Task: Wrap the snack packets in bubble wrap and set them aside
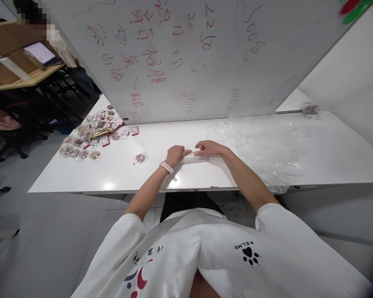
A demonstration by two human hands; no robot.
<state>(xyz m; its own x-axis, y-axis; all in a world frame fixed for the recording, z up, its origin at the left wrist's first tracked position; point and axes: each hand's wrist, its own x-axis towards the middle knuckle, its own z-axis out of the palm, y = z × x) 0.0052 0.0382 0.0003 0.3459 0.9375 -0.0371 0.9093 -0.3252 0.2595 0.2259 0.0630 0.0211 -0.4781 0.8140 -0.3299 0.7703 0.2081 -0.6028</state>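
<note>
A small, flat clear plastic bag (199, 158) lies on the white table between my hands. My left hand (175, 155), with a pale pink band on its wrist, is closed on the left end of the bag. From the other side, my right hand (211, 148) pinches its upper edge between thumb and fingers. What the bag holds, if anything, is too small to make out. Left of my left hand sits a small packet with reddish-brown pieces in clear wrap (139, 158).
Several wrapped packets (81, 140), red-edged cards and a gold strip (101, 133) are heaped at the table's left end. Clear plastic sheeting (261, 149) spreads on the right. A whiteboard (186, 62) stands behind. Another packet (310, 109) is at the far right.
</note>
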